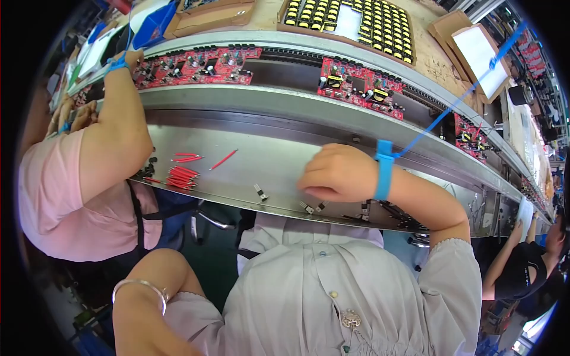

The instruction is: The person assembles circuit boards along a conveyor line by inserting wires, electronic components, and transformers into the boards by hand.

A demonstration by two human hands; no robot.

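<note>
The person's right hand (339, 173) rested knuckles-up on the steel table (267, 160), fingers curled loosely under into a near fist; whether anything small was pinched beneath them could not be told from above. A blue wrist strap (385, 169) circled that wrist, its blue cord (457, 98) running up and away to the right. The nearest loose parts were the small black components with metal legs (312, 207), lying just below the curled fingers toward the table's near edge, with one more such component (260, 192) a little further to the left of the hand. Well to the left of the hand lay a bundle of short red wire pieces (181, 175), their long axes running mostly left to right, and a single red wire (224, 159) tilted up to the right, between the bundle and the hand. The right hand was much the nearer to the black parts; the person's left hand could not be seen, only the left forearm with a silver bangle (142, 291) low in view, well away from the table. Beyond the hand, on the conveyor track, sat a red circuit board (362, 88), up and slightly right of the knuckles. A co-worker's arm (116, 130) in a pink sleeve reached across to another red board (196, 65) at far left.
</note>
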